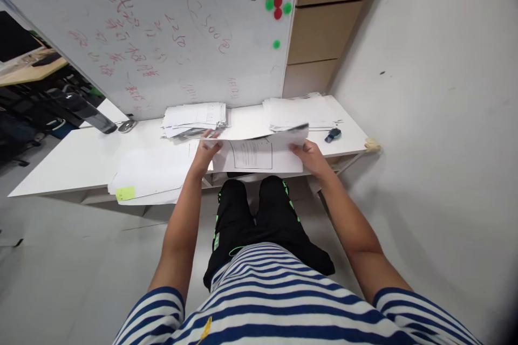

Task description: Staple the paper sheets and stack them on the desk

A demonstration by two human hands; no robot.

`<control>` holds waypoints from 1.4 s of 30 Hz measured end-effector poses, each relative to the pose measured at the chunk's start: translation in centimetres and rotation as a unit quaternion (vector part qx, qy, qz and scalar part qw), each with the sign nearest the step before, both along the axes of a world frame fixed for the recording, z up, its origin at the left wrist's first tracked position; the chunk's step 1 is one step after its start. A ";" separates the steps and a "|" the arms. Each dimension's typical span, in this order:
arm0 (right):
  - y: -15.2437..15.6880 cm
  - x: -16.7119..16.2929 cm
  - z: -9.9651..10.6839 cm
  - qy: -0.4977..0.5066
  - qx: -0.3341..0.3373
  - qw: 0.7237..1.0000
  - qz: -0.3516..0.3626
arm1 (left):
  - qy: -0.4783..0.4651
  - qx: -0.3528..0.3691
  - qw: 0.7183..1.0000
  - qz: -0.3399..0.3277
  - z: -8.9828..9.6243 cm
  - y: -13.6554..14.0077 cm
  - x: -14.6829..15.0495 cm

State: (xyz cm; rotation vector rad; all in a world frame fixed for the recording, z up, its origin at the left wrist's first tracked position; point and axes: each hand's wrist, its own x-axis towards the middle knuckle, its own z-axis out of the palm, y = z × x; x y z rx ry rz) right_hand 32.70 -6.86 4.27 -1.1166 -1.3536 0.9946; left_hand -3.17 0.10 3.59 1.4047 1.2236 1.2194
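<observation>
Between my hands, above the desk's front edge, is a sheaf of printed paper sheets. My left hand grips its left side, thumb on the printed face and fingers behind. On the opposite side, my right hand pinches the sheets the same way. A printed frame with lines of text shows on the near face, and the top edge bends away from me. Close by my left hand lie loose white sheets with a yellow-green sticky note, overhanging the desk edge. How many sheets I hold is hidden.
On the white desk stand a left paper stack and a right paper stack. A dark watch-like object, a computer mouse and a bottle are there too. Behind rises a whiteboard; a wall bounds the right.
</observation>
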 end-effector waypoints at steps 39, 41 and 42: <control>-6.5 3.4 -9.8 0.082 -0.226 0.955 -0.175 | 0.301 0.080 0.950 0.039 -3.7 0.3 3.4; -7.4 4.1 -10.1 0.116 -0.242 0.948 -0.170 | 0.395 0.098 0.912 0.061 -4.4 1.6 3.2; -7.7 4.3 -10.1 0.126 -0.250 0.945 -0.167 | 0.430 0.087 0.896 0.069 -4.8 2.2 3.1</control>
